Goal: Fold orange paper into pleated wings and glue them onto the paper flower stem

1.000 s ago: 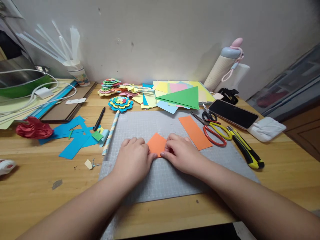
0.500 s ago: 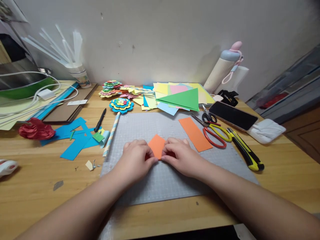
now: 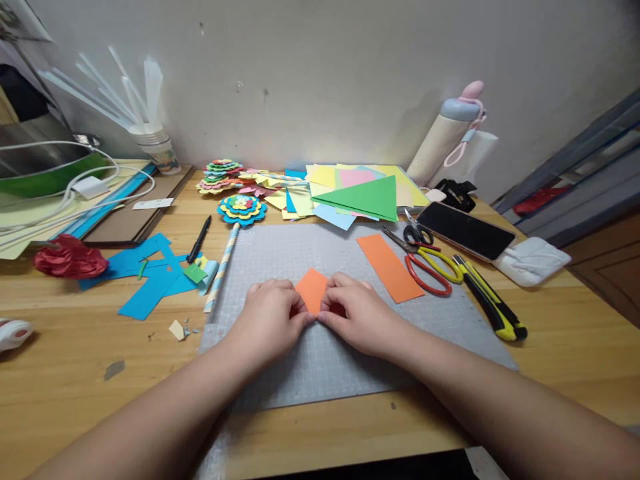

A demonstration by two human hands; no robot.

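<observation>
A small piece of orange paper (image 3: 312, 291) lies over the grey cutting mat (image 3: 280, 373), its pointed top facing away from me. My left hand (image 3: 274, 315) pinches its near left edge between thumb and fingers. From the other side my right hand (image 3: 357, 312) pinches the near edge too, and the two thumb tips almost meet. The paper's lower sides are hidden behind the fingers. To the right of my right hand rests an orange paper strip (image 3: 390, 268), apart from it.
Scissors with red and yellow handles (image 3: 434, 270) and a utility knife (image 3: 493, 303) lie at the right, near a phone (image 3: 465, 230). A paper flower (image 3: 242, 209) on a striped straw (image 3: 223, 267) borders the mat's left. Blue paper scraps (image 3: 150, 290) lie farther left.
My right hand has shifted slightly left, bringing its fingertips closer to my left thumb. Both hands keep their pinch on the orange paper.
</observation>
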